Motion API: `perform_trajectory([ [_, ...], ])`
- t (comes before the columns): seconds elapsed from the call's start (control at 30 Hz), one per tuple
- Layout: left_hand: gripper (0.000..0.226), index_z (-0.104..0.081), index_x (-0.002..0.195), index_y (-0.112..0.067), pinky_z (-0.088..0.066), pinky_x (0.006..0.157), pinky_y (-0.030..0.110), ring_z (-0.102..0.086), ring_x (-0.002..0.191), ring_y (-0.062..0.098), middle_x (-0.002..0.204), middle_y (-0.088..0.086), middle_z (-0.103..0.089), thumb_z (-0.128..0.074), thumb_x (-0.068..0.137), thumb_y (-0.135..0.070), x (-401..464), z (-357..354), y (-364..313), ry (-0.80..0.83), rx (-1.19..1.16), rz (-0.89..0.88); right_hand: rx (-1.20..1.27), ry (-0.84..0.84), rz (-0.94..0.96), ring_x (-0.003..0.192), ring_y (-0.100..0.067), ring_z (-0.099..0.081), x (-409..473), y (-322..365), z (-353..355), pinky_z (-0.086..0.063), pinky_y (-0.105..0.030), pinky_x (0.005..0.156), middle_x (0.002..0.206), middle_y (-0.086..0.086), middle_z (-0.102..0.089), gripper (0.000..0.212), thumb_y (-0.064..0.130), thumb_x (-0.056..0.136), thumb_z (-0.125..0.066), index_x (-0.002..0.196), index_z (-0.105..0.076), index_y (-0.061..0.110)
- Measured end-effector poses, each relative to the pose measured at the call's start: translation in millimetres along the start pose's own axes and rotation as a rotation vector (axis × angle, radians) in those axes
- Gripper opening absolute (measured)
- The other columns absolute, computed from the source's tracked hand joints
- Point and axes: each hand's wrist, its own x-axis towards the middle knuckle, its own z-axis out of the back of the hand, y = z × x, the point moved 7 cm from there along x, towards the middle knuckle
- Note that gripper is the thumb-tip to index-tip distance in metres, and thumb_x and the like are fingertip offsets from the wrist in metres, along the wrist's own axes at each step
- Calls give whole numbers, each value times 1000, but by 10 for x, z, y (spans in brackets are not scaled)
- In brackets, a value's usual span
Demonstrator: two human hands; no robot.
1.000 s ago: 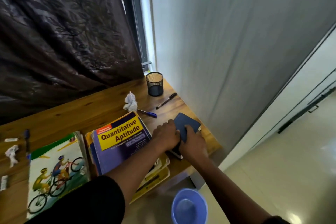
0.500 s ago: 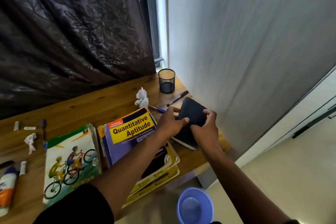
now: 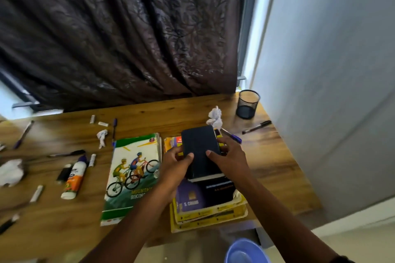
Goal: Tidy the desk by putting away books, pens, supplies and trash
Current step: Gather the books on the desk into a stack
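Note:
A small dark blue book [image 3: 199, 147] is held over the yellow and purple book stack [image 3: 209, 213]. My left hand [image 3: 176, 161] grips its left edge with the thumb on the cover. My right hand [image 3: 227, 157] grips its right edge. Left of the stack lies the green mountain biking book [image 3: 132, 175]. A crumpled white paper [image 3: 214, 116] and a blue pen [image 3: 232, 135] lie behind the stack. A black pen [image 3: 256, 127] lies near the black mesh pen cup [image 3: 248, 103].
The left of the wooden desk [image 3: 275, 168] carries a glue bottle [image 3: 74, 176], several pens, small white sticks and crumpled tissues [image 3: 10, 172]. A blue bin [image 3: 245, 251] stands on the floor below the desk's front edge. A dark curtain hangs behind.
Both hands have lifted the dark blue book from the desk's right side and carried it left over the book stack. The camera has turned left, showing more of the desk.

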Motion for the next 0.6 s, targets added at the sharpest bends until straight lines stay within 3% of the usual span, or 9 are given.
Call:
perform_trajectory([
  [0.1,25,-70,119,-26,-63,81,41,-73,90,12,103,-7,-75,-72,94,-26,-36,215,-48,-41,306,-134,-169,0,22,96,-15,-72,-17,-37,-111,-60,-41,86,111,5,-75,49,43,80,-78,125,-59,38],
  [0.23,27,-74,120,-24,-64,67,29,-73,85,6,104,-8,-74,-71,95,-16,-59,317,-95,5,342,-228,-463,-66,102,115,-25,-62,-102,-14,-116,-54,-45,95,126,4,-68,57,63,81,-63,134,-54,43],
  [0.33,23,-70,115,-35,-58,84,30,-66,97,1,108,-19,-68,-72,93,-29,14,311,-162,-37,590,-378,-688,-121,182,133,-30,-44,-165,26,-91,-44,-46,103,150,-4,-45,61,57,90,-64,145,-48,36],
  [0.43,41,-60,131,-26,-50,99,37,-58,120,17,129,-3,-62,-66,95,-42,214,236,-270,-67,726,-489,-749,-81,367,144,-28,-32,-369,97,-156,-39,-47,112,161,-6,-29,75,56,90,-64,154,-32,34],
  [0.53,62,-49,146,-22,-43,111,42,-49,134,25,147,5,-54,-54,96,-58,476,77,-372,22,886,-466,-909,103,688,150,-28,-27,-707,59,-417,-33,-52,119,164,-6,-26,89,73,83,-56,156,-32,28],
  [0.6,69,-43,152,-21,-37,115,41,-44,140,27,154,6,-48,-47,98,-64,611,-78,-420,136,1036,-443,-1066,243,740,157,-32,-10,-839,-93,-560,-16,-56,125,170,-11,-10,118,84,72,-60,162,-15,22],
])
